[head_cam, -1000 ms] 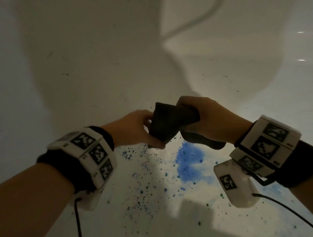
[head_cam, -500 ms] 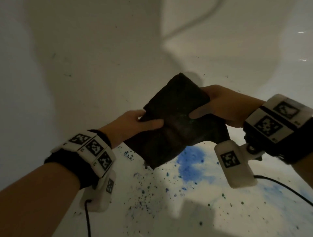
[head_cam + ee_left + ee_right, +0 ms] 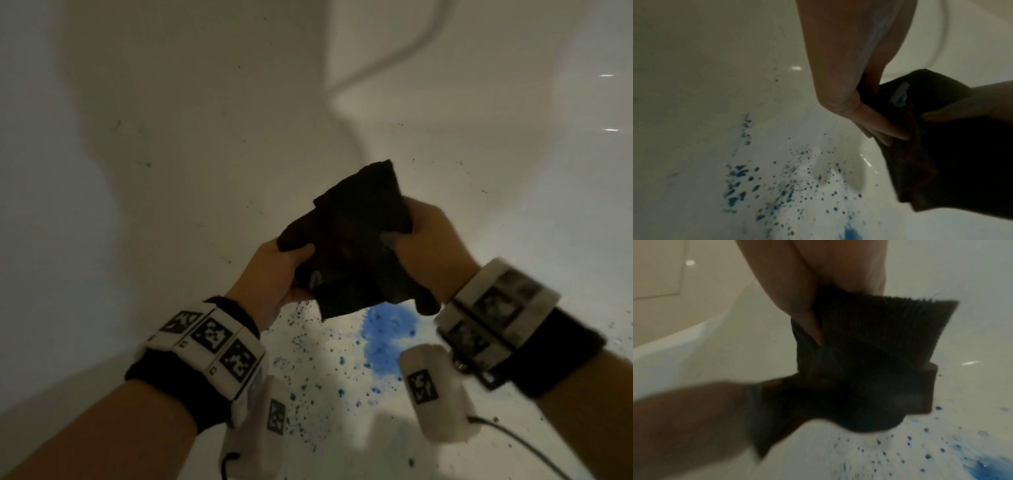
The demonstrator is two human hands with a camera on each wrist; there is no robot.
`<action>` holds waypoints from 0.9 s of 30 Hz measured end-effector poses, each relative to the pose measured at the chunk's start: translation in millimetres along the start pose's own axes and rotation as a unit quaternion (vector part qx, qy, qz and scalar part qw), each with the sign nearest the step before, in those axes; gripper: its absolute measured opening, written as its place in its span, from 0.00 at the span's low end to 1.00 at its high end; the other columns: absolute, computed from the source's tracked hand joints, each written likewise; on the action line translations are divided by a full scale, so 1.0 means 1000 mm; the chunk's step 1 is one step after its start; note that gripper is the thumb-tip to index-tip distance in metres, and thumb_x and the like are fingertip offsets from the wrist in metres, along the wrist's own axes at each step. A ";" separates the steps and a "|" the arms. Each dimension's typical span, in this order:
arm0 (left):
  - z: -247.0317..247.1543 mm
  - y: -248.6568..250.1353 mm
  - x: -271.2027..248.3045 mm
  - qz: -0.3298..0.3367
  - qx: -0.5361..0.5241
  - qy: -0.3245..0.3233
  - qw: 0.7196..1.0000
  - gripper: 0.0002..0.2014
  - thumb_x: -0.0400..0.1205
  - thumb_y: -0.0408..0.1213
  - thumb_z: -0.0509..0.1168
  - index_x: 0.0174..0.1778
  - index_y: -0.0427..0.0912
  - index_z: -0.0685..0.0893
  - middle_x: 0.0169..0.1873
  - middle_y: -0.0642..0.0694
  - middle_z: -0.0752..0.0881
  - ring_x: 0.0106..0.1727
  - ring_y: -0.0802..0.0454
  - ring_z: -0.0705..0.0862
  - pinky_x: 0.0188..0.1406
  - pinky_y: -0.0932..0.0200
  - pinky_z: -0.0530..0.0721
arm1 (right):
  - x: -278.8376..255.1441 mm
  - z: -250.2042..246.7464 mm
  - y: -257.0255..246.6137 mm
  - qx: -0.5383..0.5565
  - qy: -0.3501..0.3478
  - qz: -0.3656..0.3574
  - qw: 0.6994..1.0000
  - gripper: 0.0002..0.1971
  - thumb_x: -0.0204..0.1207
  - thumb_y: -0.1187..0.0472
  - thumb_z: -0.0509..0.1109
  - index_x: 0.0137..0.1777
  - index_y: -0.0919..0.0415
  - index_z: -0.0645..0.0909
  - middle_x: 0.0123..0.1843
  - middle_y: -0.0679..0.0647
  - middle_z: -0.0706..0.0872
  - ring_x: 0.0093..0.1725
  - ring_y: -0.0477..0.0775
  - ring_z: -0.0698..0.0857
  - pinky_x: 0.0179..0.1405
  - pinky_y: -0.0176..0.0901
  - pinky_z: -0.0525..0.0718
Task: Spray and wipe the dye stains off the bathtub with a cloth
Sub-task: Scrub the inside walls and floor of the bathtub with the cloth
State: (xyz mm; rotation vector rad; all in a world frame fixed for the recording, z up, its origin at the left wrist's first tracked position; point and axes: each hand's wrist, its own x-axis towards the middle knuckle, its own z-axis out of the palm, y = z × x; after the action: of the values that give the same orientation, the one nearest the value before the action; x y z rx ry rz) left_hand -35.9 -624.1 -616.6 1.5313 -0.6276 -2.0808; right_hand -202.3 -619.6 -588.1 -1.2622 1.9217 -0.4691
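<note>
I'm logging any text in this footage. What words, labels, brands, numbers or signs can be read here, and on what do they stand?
No readable text in any view.
Left wristband: black-and-white square code markers, no letters; tiny marks beneath them too small to read.
Right wristband: the same kind of markers, blurred.
Cloth: a small pale tag, too blurred to read.
Bathtub: blue dye stains only, no print.

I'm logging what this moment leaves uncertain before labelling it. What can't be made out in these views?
- Spray bottle: in no view.
- Left hand fingertips: head view, tucked under the dark cloth.
- Right hand: head view, motion-blurred, fingers behind the cloth.
- Small label on the cloth: left wrist view, too blurred to read.
- Blue dye stain: head view, its upper edge hidden by the cloth.
</note>
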 end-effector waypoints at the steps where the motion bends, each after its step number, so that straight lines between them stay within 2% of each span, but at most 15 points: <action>1: 0.004 0.002 -0.001 0.002 -0.003 -0.007 1.000 0.16 0.86 0.38 0.56 0.68 0.41 0.77 0.58 0.41 0.85 0.48 0.45 0.87 0.40 0.52 0.90 | -0.006 0.013 -0.001 -0.012 0.001 -0.026 1.000 0.18 0.81 0.64 0.62 0.71 0.56 0.75 0.62 0.56 0.83 0.61 0.56 0.81 0.57 0.34 0.74; 3: 0.009 0.008 -0.005 0.002 -0.023 -0.028 0.999 0.19 0.86 0.47 0.52 0.66 0.42 0.78 0.57 0.40 0.86 0.53 0.43 0.87 0.45 0.48 0.89 | -0.018 0.042 -0.001 0.007 -0.069 -0.063 0.996 0.23 0.82 0.55 0.60 0.77 0.45 0.64 0.71 0.50 0.75 0.68 0.54 0.75 0.62 0.32 0.75; 5: 0.005 0.016 -0.008 -0.023 -0.060 -0.055 0.996 0.28 0.82 0.58 0.50 0.68 0.44 0.78 0.59 0.39 0.85 0.58 0.42 0.85 0.52 0.45 0.86 | -0.026 0.062 -0.004 0.043 -0.141 -0.095 0.984 0.36 0.74 0.37 0.61 0.79 0.33 0.48 0.82 0.46 0.55 0.80 0.59 0.61 0.76 0.58 0.67; 6: 0.002 0.020 -0.011 -0.041 -0.067 -0.070 0.995 0.33 0.78 0.63 0.50 0.69 0.44 0.77 0.61 0.39 0.85 0.60 0.40 0.85 0.55 0.43 0.84 | -0.027 0.066 -0.006 0.068 -0.158 -0.107 0.979 0.42 0.68 0.31 0.62 0.79 0.31 0.44 0.83 0.45 0.52 0.81 0.59 0.59 0.76 0.61 0.66; 9: -0.013 0.041 -0.020 -0.082 0.013 -0.100 0.991 0.37 0.72 0.68 0.49 0.65 0.44 0.79 0.58 0.37 0.87 0.58 0.39 0.86 0.61 0.42 0.81 | -0.025 0.064 -0.006 0.098 -0.147 -0.110 0.978 0.36 0.74 0.49 0.69 0.80 0.45 0.57 0.77 0.47 0.68 0.72 0.53 0.74 0.68 0.38 0.73; 11: -0.019 0.059 -0.024 -0.074 0.175 -0.068 0.979 0.32 0.76 0.66 0.47 0.61 0.47 0.79 0.55 0.40 0.88 0.58 0.43 0.86 0.65 0.47 0.78 | -0.023 0.059 -0.005 0.105 -0.099 -0.060 0.988 0.21 0.79 0.65 0.64 0.72 0.56 0.71 0.65 0.53 0.80 0.64 0.55 0.80 0.64 0.40 0.77; 13: -0.036 0.077 -0.025 0.034 0.436 0.003 0.899 0.24 0.83 0.57 0.49 0.65 0.48 0.80 0.63 0.43 0.83 0.65 0.45 0.81 0.69 0.54 0.71 | -0.016 0.057 -0.004 0.131 -0.050 0.001 0.990 0.16 0.79 0.69 0.62 0.65 0.59 0.77 0.59 0.57 0.84 0.60 0.58 0.83 0.66 0.52 0.78; 15: -0.065 0.093 -0.023 0.239 0.682 0.075 0.687 0.16 0.86 0.38 0.57 0.69 0.45 0.78 0.71 0.41 0.76 0.72 0.42 0.75 0.73 0.50 0.65 | -0.003 0.053 -0.014 0.142 0.026 0.044 0.989 0.17 0.79 0.69 0.61 0.67 0.61 0.77 0.59 0.59 0.84 0.59 0.58 0.83 0.62 0.46 0.79; 16: -0.081 0.100 -0.024 0.300 0.755 0.100 0.574 0.21 0.78 0.32 0.66 0.69 0.41 0.79 0.71 0.37 0.76 0.73 0.38 0.74 0.73 0.41 0.63 | 0.007 0.048 -0.022 0.159 0.067 0.055 0.984 0.17 0.80 0.68 0.60 0.68 0.60 0.76 0.56 0.58 0.83 0.54 0.55 0.84 0.52 0.36 0.79; 17: -0.095 0.107 -0.026 0.319 0.802 0.129 0.488 0.30 0.68 0.27 0.73 0.68 0.35 0.79 0.71 0.33 0.75 0.73 0.35 0.72 0.72 0.35 0.60 | 0.020 0.042 -0.033 0.181 0.105 0.059 0.976 0.16 0.81 0.67 0.58 0.68 0.59 0.75 0.52 0.57 0.82 0.48 0.54 0.84 0.38 0.32 0.73; 18: -0.105 0.116 -0.030 0.325 0.821 0.157 0.442 0.39 0.59 0.27 0.78 0.69 0.31 0.77 0.72 0.29 0.73 0.74 0.33 0.70 0.73 0.33 0.55 | 0.035 0.035 -0.045 0.192 0.138 0.048 0.970 0.16 0.83 0.66 0.57 0.68 0.60 0.74 0.51 0.57 0.82 0.47 0.56 0.83 0.36 0.38 0.71; 21: -0.122 0.141 -0.046 0.282 0.834 0.181 0.438 0.62 0.42 0.39 0.87 0.74 0.26 0.69 0.75 0.29 0.65 0.76 0.37 0.62 0.74 0.41 0.45 | 0.090 0.027 -0.084 0.196 0.214 0.029 0.956 0.22 0.83 0.68 0.55 0.76 0.61 0.64 0.68 0.60 0.77 0.65 0.60 0.78 0.49 0.35 0.71; 23: -0.129 0.147 -0.049 0.269 0.843 0.174 0.432 0.67 0.37 0.46 0.87 0.75 0.28 0.69 0.76 0.31 0.66 0.75 0.41 0.62 0.75 0.44 0.45 | 0.117 0.038 -0.111 0.224 0.236 0.031 0.945 0.28 0.82 0.69 0.53 0.81 0.55 0.54 0.76 0.61 0.69 0.69 0.61 0.75 0.51 0.37 0.71; 25: -0.127 0.151 -0.048 0.255 0.849 0.188 0.424 0.69 0.37 0.49 0.86 0.76 0.29 0.68 0.76 0.32 0.65 0.76 0.43 0.63 0.75 0.43 0.49 | 0.123 0.060 -0.139 0.245 0.237 0.007 0.940 0.31 0.82 0.69 0.54 0.82 0.52 0.50 0.80 0.62 0.62 0.70 0.60 0.73 0.53 0.33 0.72; 27: -0.122 0.155 -0.050 0.203 0.870 0.201 0.402 0.69 0.50 0.53 0.84 0.81 0.35 0.50 0.81 0.35 0.50 0.82 0.43 0.51 0.75 0.41 0.43 | 0.109 0.098 -0.161 0.157 0.199 -0.064 0.965 0.34 0.79 0.73 0.55 0.82 0.50 0.53 0.84 0.61 0.49 0.80 0.60 0.60 0.74 0.35 0.64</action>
State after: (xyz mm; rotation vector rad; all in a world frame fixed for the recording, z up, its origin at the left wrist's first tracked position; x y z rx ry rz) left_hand 110.5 -723.8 -517.6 1.9346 -2.9395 0.1952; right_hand -52.5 -776.8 -587.2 -1.1457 1.9882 -1.1204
